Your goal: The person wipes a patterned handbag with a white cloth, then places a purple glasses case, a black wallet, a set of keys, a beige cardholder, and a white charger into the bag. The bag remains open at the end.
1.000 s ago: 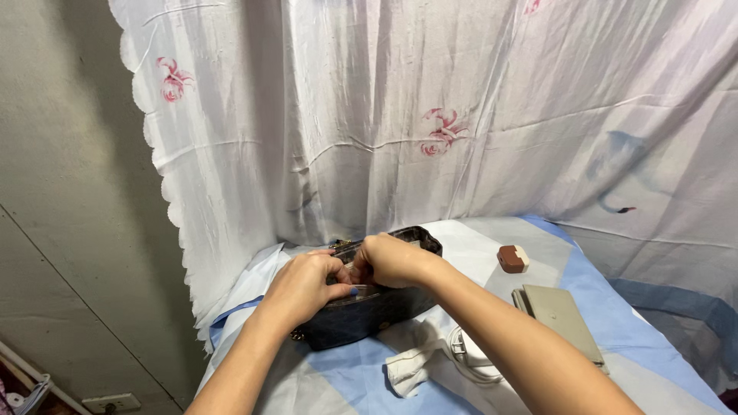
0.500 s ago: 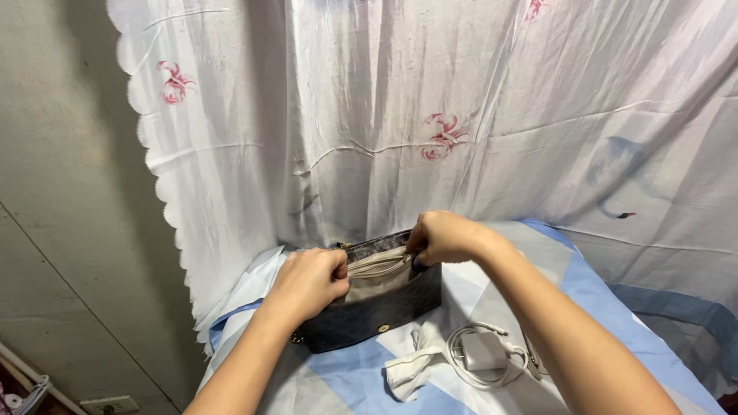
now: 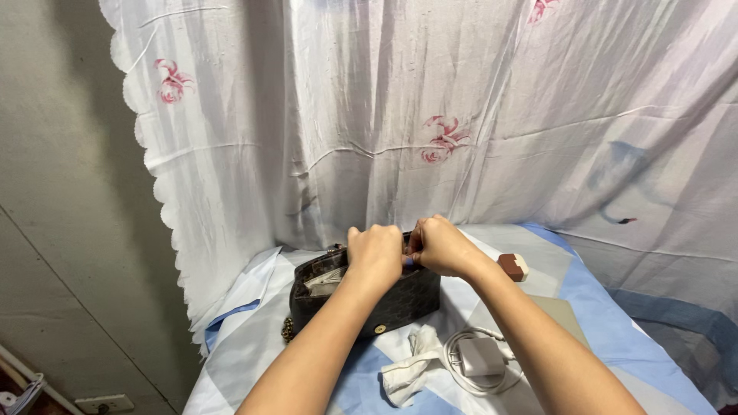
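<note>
Both hands meet at the right end of the dark patterned handbag (image 3: 369, 296), whose long axis runs left to right across the blue-and-white cloth (image 3: 607, 307). The left hand (image 3: 374, 256) and right hand (image 3: 440, 246) pinch closed on its top edge there. Soft quilted sides, pale lining; a white charger (image 3: 480, 357) lies just in front

Both hands (image 3: 407, 252) clenched, knuckles together
</note>
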